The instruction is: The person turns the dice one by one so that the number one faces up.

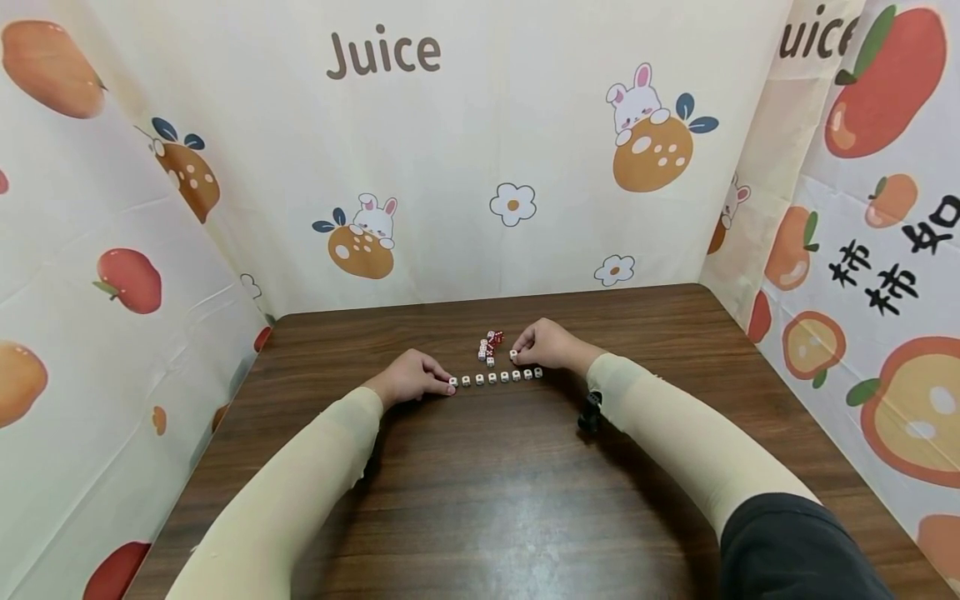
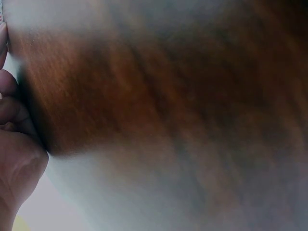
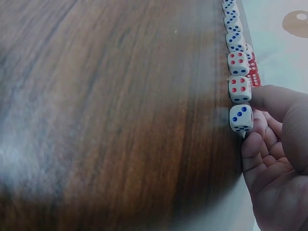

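Observation:
Small white dice [image 1: 492, 378] stand side by side in a line across the table. At the line's left end, my left hand [image 1: 411, 377] pinches the end white die [image 1: 453, 382] between thumb and finger. My right hand [image 1: 551, 343] holds another white die [image 1: 513, 355] at its fingertips, just behind the line's right part. In the right wrist view, the nearest die [image 3: 241, 118] of the line shows blue pips, and the right hand [image 3: 279, 144] hides its own die. Only part of the left hand [image 2: 17, 139] shows in the left wrist view, without its die.
Behind the line lies a small cluster of white dice [image 1: 482, 350] and red dice [image 1: 497, 337]. The brown wooden table [image 1: 465, 500] meets fruit-printed cloth [image 1: 450, 167] at the back and sides. A small black object [image 1: 590, 413] hangs at the right wrist.

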`<state>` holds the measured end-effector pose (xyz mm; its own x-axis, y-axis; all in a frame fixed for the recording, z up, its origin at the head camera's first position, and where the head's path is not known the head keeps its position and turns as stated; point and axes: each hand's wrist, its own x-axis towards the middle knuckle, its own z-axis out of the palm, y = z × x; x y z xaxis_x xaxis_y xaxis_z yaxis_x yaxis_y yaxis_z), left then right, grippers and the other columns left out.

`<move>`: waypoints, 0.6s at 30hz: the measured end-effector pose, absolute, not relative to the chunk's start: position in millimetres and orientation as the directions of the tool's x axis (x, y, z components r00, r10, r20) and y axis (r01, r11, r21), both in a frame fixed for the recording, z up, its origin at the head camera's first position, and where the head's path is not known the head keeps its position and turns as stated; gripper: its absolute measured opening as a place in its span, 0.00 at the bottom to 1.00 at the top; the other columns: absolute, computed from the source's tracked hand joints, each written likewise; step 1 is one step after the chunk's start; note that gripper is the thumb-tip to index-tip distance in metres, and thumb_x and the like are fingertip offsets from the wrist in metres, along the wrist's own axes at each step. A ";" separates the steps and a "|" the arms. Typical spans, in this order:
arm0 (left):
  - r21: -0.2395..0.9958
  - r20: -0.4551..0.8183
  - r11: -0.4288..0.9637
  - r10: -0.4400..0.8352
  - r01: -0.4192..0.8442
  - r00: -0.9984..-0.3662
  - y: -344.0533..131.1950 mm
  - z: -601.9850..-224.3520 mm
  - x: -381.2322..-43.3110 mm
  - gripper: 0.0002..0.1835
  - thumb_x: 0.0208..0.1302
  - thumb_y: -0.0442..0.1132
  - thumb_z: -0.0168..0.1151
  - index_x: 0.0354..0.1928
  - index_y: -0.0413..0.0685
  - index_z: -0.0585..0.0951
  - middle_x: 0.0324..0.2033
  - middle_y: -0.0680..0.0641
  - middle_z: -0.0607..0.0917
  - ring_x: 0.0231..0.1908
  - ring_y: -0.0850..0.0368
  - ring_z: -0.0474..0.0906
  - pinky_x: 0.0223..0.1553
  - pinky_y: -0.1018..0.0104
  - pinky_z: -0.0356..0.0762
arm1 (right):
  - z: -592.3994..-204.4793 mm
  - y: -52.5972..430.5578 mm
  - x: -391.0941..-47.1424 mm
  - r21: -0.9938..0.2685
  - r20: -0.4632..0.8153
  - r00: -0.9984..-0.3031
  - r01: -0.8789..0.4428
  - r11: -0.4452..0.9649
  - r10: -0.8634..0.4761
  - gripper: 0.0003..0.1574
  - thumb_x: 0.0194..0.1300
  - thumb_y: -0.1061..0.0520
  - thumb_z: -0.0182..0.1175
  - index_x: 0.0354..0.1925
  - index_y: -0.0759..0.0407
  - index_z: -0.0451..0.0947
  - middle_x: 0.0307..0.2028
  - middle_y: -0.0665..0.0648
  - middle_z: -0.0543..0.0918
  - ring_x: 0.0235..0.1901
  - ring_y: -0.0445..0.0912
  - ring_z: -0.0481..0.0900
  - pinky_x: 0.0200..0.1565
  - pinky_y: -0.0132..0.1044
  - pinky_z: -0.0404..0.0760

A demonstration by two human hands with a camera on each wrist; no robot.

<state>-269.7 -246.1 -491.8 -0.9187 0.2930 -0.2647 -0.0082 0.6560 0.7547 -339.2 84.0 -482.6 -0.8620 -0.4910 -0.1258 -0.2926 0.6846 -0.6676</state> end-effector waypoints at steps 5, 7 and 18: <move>0.759 -0.261 0.651 0.297 -0.005 -0.919 -245.7 -490.6 -268.8 0.09 0.66 0.45 0.86 0.45 0.52 0.98 0.43 0.54 0.96 0.20 0.63 0.70 0.26 0.67 0.75 | -483.1 87.6 -340.5 -0.675 -0.109 -0.861 -0.302 0.673 -0.496 0.06 0.69 0.56 0.77 0.42 0.55 0.97 0.31 0.46 0.93 0.33 0.38 0.81 0.42 0.31 0.80; 0.763 -0.258 0.646 0.301 -0.003 -0.918 -245.3 -489.7 -268.0 0.09 0.66 0.45 0.86 0.45 0.52 0.98 0.43 0.54 0.96 0.20 0.64 0.69 0.26 0.67 0.74 | -483.5 90.8 -340.8 -0.689 -0.100 -0.864 -0.298 0.661 -0.494 0.06 0.69 0.55 0.78 0.42 0.55 0.97 0.31 0.45 0.93 0.34 0.38 0.81 0.42 0.31 0.80; 0.763 -0.264 0.646 0.299 -0.009 -0.917 -244.6 -487.9 -267.7 0.10 0.67 0.45 0.86 0.46 0.51 0.98 0.46 0.52 0.96 0.20 0.63 0.69 0.27 0.67 0.75 | -489.5 123.0 -342.6 -0.797 -0.139 -0.885 -0.166 0.581 -0.445 0.10 0.72 0.54 0.79 0.47 0.57 0.97 0.32 0.42 0.91 0.29 0.39 0.80 0.33 0.32 0.80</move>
<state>-267.7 -244.6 -487.9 -0.9173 0.2985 -0.2636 -0.0091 0.6461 0.7632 -342.6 123.0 -489.5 -0.8847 -0.4448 -0.1394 -0.1665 0.5808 -0.7968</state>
